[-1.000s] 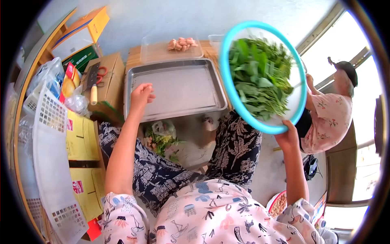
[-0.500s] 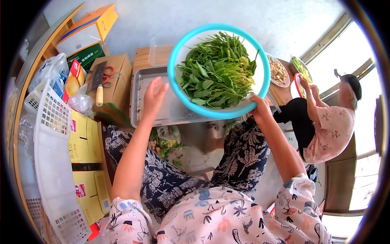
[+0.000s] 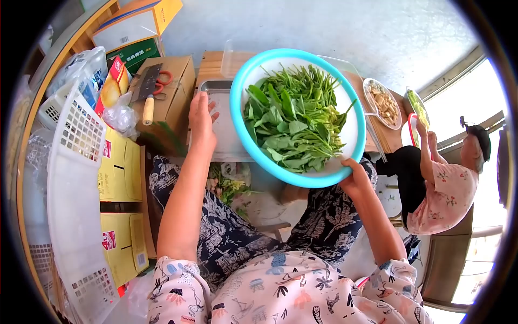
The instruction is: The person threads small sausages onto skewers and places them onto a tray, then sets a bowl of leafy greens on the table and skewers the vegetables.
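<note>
My right hand (image 3: 356,177) grips the lower right rim of a round white basket with a turquoise rim (image 3: 236,102). Leafy green stems (image 3: 297,121) are heaped inside it. The basket is tilted towards me above the metal tray (image 3: 222,129) and covers the tray's right part. My left hand (image 3: 202,119) is raised over the tray's left side, fingers apart, holding nothing and not touching the basket.
A cardboard box (image 3: 175,105) at the left bears a cleaver (image 3: 147,89) and red scissors (image 3: 163,81). Vegetable scraps (image 3: 229,186) lie below the tray. Right of the basket are a plate of pale pieces (image 3: 384,102) and a seated person (image 3: 442,189).
The basket has moved from the right to over the tray, still in my right hand, and its greens now face me more. My left hand has stayed near the tray's left side.
</note>
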A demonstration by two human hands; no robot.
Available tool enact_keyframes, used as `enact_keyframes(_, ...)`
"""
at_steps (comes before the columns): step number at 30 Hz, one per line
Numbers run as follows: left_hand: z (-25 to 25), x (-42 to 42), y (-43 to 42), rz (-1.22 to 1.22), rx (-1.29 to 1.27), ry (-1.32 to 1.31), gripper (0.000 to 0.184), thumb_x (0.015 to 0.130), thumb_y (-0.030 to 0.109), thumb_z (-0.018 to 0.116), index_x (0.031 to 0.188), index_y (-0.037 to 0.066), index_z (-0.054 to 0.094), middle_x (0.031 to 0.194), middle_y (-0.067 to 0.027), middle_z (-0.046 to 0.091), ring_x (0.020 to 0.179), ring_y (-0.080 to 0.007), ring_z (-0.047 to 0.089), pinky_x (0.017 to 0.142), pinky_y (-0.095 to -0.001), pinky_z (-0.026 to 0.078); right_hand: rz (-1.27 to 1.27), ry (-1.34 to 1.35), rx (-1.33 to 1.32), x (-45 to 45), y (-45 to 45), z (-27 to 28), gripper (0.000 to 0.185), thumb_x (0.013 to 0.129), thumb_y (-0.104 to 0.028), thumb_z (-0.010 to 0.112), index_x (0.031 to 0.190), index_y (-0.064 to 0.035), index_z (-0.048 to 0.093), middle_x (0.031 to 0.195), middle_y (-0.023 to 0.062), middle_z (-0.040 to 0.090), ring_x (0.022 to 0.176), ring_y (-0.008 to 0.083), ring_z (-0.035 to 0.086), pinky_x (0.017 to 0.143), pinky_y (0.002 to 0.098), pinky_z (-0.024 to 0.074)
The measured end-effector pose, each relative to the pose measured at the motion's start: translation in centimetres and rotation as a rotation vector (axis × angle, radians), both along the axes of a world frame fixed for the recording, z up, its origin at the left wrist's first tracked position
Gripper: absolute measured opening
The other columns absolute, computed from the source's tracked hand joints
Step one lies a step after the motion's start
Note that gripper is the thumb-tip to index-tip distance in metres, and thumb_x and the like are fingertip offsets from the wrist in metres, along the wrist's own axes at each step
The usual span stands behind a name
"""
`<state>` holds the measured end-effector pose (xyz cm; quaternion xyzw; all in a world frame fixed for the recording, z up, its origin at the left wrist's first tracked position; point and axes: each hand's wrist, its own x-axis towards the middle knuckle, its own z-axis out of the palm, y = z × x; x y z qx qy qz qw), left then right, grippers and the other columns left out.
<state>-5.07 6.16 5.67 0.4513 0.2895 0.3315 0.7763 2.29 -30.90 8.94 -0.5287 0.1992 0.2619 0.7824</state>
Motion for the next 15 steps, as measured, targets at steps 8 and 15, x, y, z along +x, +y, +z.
enact_keyframes(8, 1.5, -3.1, 4.3, 0.063, -0.022, -0.091, 0.048, 0.090, 0.034, 0.053, 0.128, 0.005, 0.043, 0.132, -0.0136, 0.045, 0.114, -0.0237, 0.049, 0.086, -0.0336, 0.041, 0.174, 0.068, -0.050, -2.9, 1.8, -1.3, 0.030, 0.079, -0.007, 0.054, 0.106, 0.0057, 0.048, 0.095, 0.0139, 0.057, 0.082, 0.0261, 0.060, 0.070, 0.0397, 0.0520)
enact_keyframes(15, 0.4, -4.8, 7.4, 0.026, -0.063, -0.149, 0.042, 0.089, 0.029, 0.057, 0.122, 0.004, 0.050, 0.125, -0.0141, 0.050, 0.107, -0.0243, 0.055, 0.091, -0.0364, 0.043, 0.323, 0.232, -0.006, -3.1, 5.3, -4.2, 0.022, 0.077, -0.008, 0.058, 0.098, -0.0019, 0.052, 0.083, 0.0076, 0.058, 0.070, 0.0198, 0.059, 0.061, 0.0362, 0.0494)
